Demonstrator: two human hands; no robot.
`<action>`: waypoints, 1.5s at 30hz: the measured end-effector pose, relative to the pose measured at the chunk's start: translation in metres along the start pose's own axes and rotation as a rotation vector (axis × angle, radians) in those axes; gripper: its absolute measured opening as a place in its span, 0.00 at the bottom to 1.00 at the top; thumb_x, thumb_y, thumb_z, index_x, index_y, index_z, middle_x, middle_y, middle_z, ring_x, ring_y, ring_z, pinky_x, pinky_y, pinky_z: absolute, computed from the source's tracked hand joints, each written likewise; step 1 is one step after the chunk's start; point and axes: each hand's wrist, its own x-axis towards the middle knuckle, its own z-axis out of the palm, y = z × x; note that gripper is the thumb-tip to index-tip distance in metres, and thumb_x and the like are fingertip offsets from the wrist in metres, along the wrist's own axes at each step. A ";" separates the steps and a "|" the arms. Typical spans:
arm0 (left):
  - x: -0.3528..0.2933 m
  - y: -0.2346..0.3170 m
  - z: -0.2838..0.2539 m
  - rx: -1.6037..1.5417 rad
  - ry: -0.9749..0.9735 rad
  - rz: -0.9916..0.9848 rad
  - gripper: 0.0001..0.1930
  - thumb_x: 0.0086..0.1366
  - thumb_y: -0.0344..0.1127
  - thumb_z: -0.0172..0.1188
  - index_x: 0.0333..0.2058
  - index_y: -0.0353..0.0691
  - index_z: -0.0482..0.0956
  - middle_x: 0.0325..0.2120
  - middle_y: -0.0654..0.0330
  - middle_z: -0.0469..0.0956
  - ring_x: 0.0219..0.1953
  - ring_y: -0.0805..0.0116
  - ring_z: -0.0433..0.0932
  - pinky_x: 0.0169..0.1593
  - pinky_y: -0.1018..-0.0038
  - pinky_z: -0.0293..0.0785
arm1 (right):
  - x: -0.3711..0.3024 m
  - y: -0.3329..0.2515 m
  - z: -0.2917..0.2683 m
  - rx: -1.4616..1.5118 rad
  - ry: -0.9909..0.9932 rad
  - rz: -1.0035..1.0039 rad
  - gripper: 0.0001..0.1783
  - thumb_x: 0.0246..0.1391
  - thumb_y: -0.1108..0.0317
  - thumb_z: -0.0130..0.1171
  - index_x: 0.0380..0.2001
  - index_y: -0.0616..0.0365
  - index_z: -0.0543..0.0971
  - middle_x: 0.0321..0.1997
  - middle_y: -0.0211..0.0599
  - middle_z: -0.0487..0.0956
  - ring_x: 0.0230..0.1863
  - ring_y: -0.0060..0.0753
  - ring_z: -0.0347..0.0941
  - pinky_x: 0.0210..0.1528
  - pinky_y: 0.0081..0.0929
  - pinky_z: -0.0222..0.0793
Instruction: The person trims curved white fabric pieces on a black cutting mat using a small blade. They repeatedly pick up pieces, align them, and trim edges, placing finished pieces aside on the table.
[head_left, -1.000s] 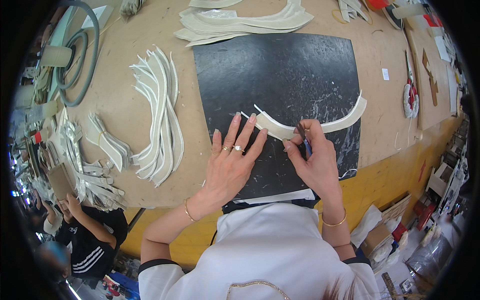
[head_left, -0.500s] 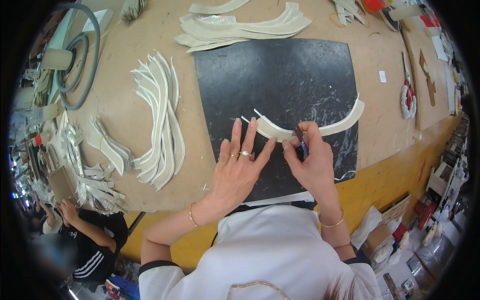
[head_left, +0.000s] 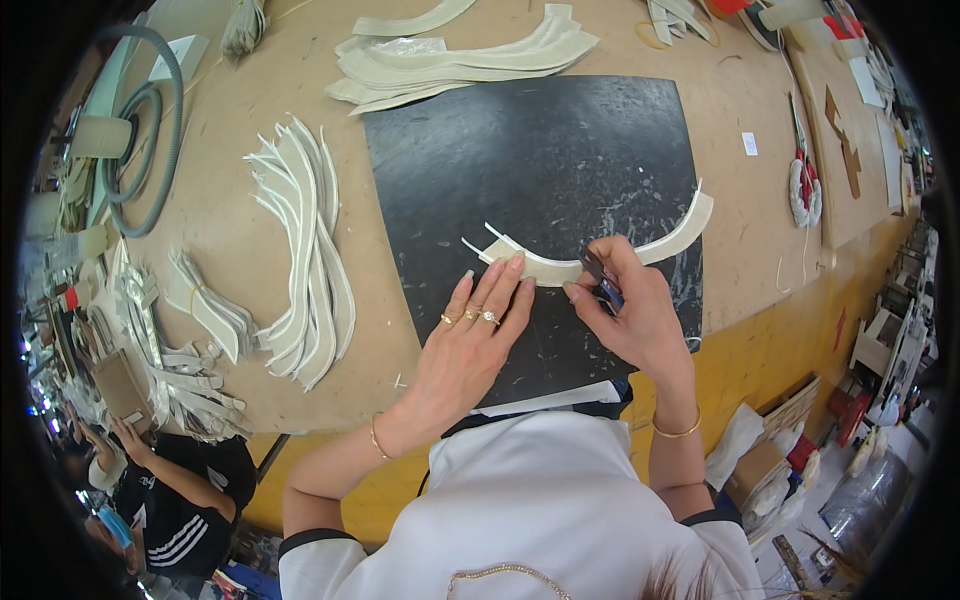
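A curved beige strip (head_left: pixel 673 240) with white edging lies on a black mat (head_left: pixel 520 150). At its left end, two thin white tails of the edging stick out. My left hand (head_left: pixel 474 335) rests over the strip's left part, fingers stretched and fingertips pressing on the material. In my right hand (head_left: pixel 632 305) is a small dark-bladed cutter (head_left: pixel 594 264) with a bluish handle, pinched between thumb and fingers. Its tip is at the strip's white edge, near the middle of the curve; my fingers hide the rest of the tool.
Left of the mat lie a pile of curved white-edged strips (head_left: pixel 310 250) and a banded bundle (head_left: pixel 212 305). More beige strips (head_left: pixel 470 65) are stacked beyond the mat. Red-handled scissors (head_left: pixel 803 185) lie to the right. A co-worker (head_left: pixel 180 490) is at lower left.
My left hand has drawn back toward me, its fingers closer together on the strip. My right hand keeps the cutter at the white edge. The whole view has shifted slightly.
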 end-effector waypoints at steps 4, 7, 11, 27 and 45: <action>0.002 0.007 0.003 0.065 0.034 -0.016 0.36 0.54 0.18 0.54 0.64 0.43 0.66 0.69 0.52 0.55 0.71 0.55 0.56 0.70 0.53 0.53 | 0.003 0.001 -0.002 0.018 -0.038 0.012 0.17 0.52 0.70 0.65 0.42 0.59 0.69 0.24 0.39 0.77 0.24 0.38 0.77 0.28 0.29 0.69; 0.005 0.015 0.009 0.136 0.088 -0.038 0.34 0.55 0.21 0.55 0.63 0.45 0.68 0.68 0.49 0.57 0.70 0.54 0.58 0.70 0.55 0.54 | 0.004 0.001 -0.002 0.023 -0.039 0.027 0.18 0.52 0.70 0.65 0.42 0.58 0.69 0.24 0.39 0.77 0.25 0.39 0.77 0.29 0.30 0.69; 0.006 0.018 0.012 0.229 0.089 -0.045 0.32 0.56 0.25 0.57 0.62 0.47 0.69 0.68 0.48 0.57 0.69 0.54 0.60 0.69 0.58 0.56 | 0.006 -0.004 -0.001 0.011 -0.021 0.048 0.18 0.52 0.70 0.65 0.43 0.58 0.70 0.25 0.40 0.78 0.26 0.41 0.78 0.29 0.31 0.70; -0.027 -0.005 -0.012 -0.014 -0.061 -0.083 0.38 0.54 0.16 0.50 0.66 0.44 0.63 0.71 0.53 0.51 0.72 0.55 0.52 0.70 0.50 0.52 | 0.005 -0.029 0.015 -0.056 -0.174 -0.021 0.16 0.54 0.69 0.66 0.41 0.58 0.71 0.28 0.40 0.78 0.27 0.38 0.78 0.33 0.29 0.73; -0.024 -0.002 -0.009 0.142 -0.015 -0.056 0.33 0.57 0.23 0.54 0.64 0.46 0.67 0.70 0.52 0.53 0.70 0.55 0.57 0.69 0.57 0.57 | 0.010 -0.023 0.017 -0.091 -0.098 -0.051 0.15 0.52 0.67 0.65 0.39 0.55 0.71 0.24 0.35 0.78 0.22 0.37 0.76 0.25 0.30 0.68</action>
